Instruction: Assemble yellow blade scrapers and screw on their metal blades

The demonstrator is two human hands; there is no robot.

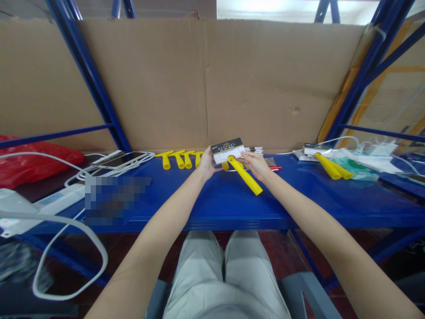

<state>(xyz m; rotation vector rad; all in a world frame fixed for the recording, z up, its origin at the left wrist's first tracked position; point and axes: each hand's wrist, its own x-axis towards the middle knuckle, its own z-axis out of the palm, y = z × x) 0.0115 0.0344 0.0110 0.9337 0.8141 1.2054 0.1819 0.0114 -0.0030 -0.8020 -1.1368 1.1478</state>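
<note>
Head view: we're apparently aligning the card [226, 149] with the yellow handle [247, 178], left hand [206, 165] pinching the card, right hand [256, 164] closure unclear; next is seemingly requiring steadiness.

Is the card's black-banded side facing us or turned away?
Facing us: the card shows black above white, with pale print, between left hand and right hand.

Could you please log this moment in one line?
left hand: holding card; right hand: holding card; yellow piece: overlapping card; table: blue

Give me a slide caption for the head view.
Left hand and right hand hold a printed card over a blue table, a yellow tool overlapping the card's lower edge.
</note>
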